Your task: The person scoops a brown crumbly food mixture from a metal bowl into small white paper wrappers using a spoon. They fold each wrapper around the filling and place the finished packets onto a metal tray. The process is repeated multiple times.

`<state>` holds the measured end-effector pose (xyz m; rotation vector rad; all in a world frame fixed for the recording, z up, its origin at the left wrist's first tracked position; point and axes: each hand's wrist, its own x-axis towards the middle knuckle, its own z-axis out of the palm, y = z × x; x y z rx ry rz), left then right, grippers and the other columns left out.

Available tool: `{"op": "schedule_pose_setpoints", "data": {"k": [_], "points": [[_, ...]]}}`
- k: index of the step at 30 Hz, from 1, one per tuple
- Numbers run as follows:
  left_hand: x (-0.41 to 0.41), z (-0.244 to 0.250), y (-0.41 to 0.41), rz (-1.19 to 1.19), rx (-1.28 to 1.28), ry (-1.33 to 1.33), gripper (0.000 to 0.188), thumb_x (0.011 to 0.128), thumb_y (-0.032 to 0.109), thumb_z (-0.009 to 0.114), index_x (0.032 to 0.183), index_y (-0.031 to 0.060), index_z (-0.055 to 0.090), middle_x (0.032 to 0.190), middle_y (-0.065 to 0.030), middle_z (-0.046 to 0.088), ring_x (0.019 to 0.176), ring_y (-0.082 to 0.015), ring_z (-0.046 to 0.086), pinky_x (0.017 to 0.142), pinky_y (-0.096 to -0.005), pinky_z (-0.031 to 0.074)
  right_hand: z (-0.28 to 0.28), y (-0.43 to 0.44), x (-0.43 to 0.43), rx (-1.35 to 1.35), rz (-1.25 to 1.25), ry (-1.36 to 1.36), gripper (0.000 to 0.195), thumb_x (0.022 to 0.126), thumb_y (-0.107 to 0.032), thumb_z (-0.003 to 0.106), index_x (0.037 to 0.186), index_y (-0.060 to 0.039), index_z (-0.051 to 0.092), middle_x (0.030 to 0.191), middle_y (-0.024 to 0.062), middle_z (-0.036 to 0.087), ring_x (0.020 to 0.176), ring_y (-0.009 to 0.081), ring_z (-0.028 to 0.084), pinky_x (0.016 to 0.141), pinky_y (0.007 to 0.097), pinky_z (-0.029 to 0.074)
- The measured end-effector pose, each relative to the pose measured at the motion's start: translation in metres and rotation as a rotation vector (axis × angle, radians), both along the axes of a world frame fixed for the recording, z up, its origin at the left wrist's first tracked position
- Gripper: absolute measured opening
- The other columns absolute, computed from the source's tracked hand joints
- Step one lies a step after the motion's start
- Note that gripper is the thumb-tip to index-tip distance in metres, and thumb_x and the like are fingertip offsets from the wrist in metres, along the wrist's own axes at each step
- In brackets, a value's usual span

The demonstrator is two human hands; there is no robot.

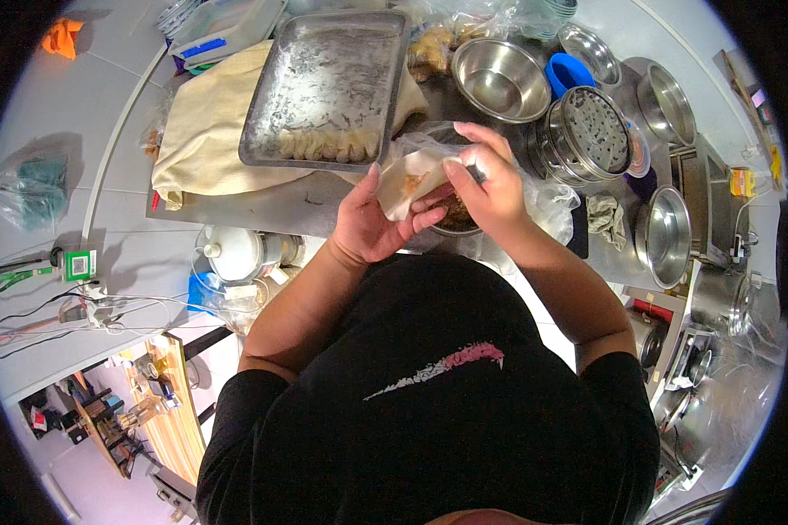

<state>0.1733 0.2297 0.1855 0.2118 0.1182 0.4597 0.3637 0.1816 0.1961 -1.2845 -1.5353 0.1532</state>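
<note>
A thin pale dough wrapper (396,197) with a small dab of brownish filling (414,184) rests across the fingers of my left hand (368,226). At its upper right edge, my right hand (496,180) pinches the dough between thumb and fingers. Below both hands, partly hidden, sits a bowl of dark brown filling (456,215) with clear plastic film around it. Just beyond my left hand lies a floured metal tray (331,72). Several pleated dumplings (328,144) stand in a row along the tray's near edge.
A cream cloth (213,131) lies under the tray. To the right are a steel bowl (502,82), a blue bowl (568,73), stacked steamer tins (594,131) and a crumpled rag (605,220). A white-lidded appliance (233,252) stands below the table's left front edge.
</note>
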Motion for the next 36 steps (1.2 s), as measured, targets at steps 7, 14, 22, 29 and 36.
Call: {"op": "schedule_pose_setpoints", "data": {"k": [7,14,22,29,36], "points": [[-0.013,0.013,0.009,0.102,0.136,0.285,0.045,0.096,0.024,0.045,0.135,0.0013,0.038,0.127,-0.0162,0.052,0.114,-0.0287,0.055,0.091,-0.0351,0.05,-0.005,0.009,-0.06,-0.52,0.206,1.357,0.029,0.094,-0.031,0.053,0.105,-0.0044,0.055,0.089,0.0045,0.06,0.074,0.0145,0.057,0.064,0.0291,0.048],[-0.044,0.013,0.032,-0.081,0.382,0.773,0.023,0.094,0.021,0.052,0.106,0.0012,0.054,0.077,-0.0159,0.064,0.064,-0.0265,0.061,0.055,-0.0329,0.047,0.004,0.019,-0.106,-0.428,0.356,1.431,0.042,0.097,-0.031,0.041,0.119,0.0025,0.053,0.094,0.0125,0.063,0.077,0.0178,0.056,0.071,0.0319,0.046],[-0.078,0.014,0.06,0.671,2.1,0.869,0.019,0.081,0.013,0.066,0.096,0.0026,0.062,0.09,-0.0154,0.062,0.075,-0.0315,0.061,0.068,-0.0369,0.051,-0.036,0.036,-0.141,-0.221,0.106,1.004,0.029,0.098,-0.023,0.041,0.11,-0.0011,0.057,0.105,0.0132,0.063,0.1,0.0226,0.059,0.085,0.0341,0.047],[-0.089,0.026,0.078,0.414,1.842,0.841,0.033,0.076,0.019,0.074,0.102,0.0054,0.06,0.09,-0.0169,0.063,0.078,-0.0322,0.063,0.07,-0.0373,0.052,-0.007,0.031,-0.153,-0.521,-0.101,0.238,0.056,0.095,-0.05,0.036,0.087,-0.003,0.064,0.085,0.0219,0.064,0.085,0.0397,0.061,0.076,0.0417,0.048],[-0.08,0.045,0.099,0.343,2.037,0.545,0.028,0.068,0.01,0.075,0.092,0.0064,0.062,0.091,-0.0119,0.058,0.083,-0.0302,0.059,0.071,-0.0371,0.05,0.0,0.022,-0.161,-0.557,-0.015,0.384,0.06,0.095,-0.053,0.037,0.087,-0.0002,0.064,0.075,0.0159,0.061,0.072,0.0257,0.06,0.068,0.0366,0.047]]}}
